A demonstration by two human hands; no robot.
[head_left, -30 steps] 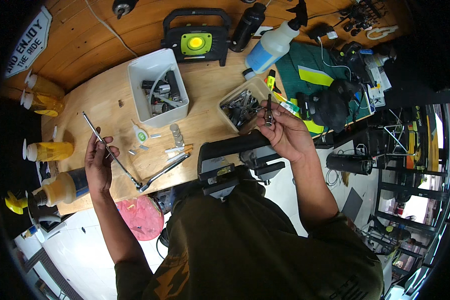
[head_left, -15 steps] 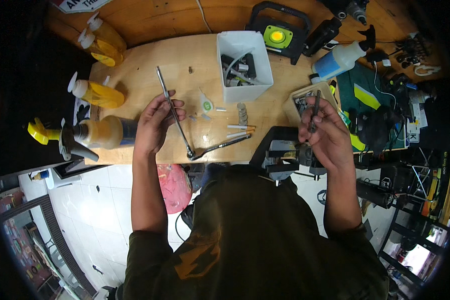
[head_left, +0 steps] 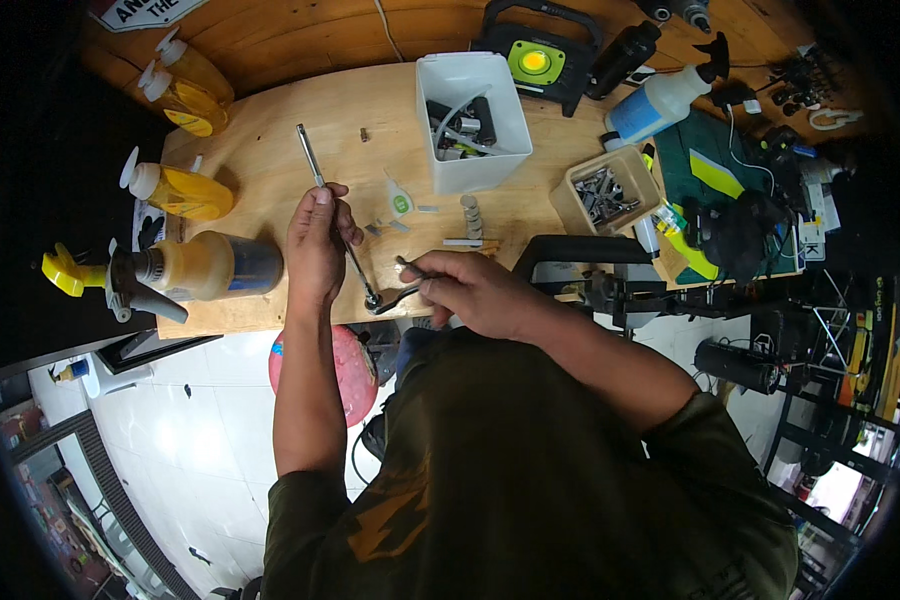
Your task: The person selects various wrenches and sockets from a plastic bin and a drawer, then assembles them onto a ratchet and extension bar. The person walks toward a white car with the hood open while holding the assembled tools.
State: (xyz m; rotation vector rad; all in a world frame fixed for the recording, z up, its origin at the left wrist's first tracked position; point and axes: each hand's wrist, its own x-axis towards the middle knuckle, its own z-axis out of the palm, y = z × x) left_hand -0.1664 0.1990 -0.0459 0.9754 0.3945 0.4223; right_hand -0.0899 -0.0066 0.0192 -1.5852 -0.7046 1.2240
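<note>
My left hand (head_left: 318,232) is closed round a long shiny extension bar (head_left: 310,152), which slants from upper left down to a ratchet wrench's head (head_left: 372,301) near the table's front edge. My right hand (head_left: 473,287) reaches in beside that wrench, its fingers closed on a slim dark metal bit (head_left: 407,268). The fingers lie over the ratchet's handle, and I cannot tell whether they grip it too. Beyond the right hand are a stack of coins (head_left: 471,214) and a white cigarette (head_left: 462,242), partly covered.
A white bin (head_left: 478,175) with tools and a tan tray (head_left: 580,203) of metal sockets stand at the back and right. Spray bottle (head_left: 205,268) and yellow pump bottles (head_left: 185,192) line the left. A lit work lamp (head_left: 560,62) sits behind. A black clamp arm (head_left: 580,248) flanks the right.
My right hand has swung left and down from beside the tan tray to the ratchet, carrying the dark bit. The left hand keeps hold of the extension bar. The whole view has shifted slightly.
</note>
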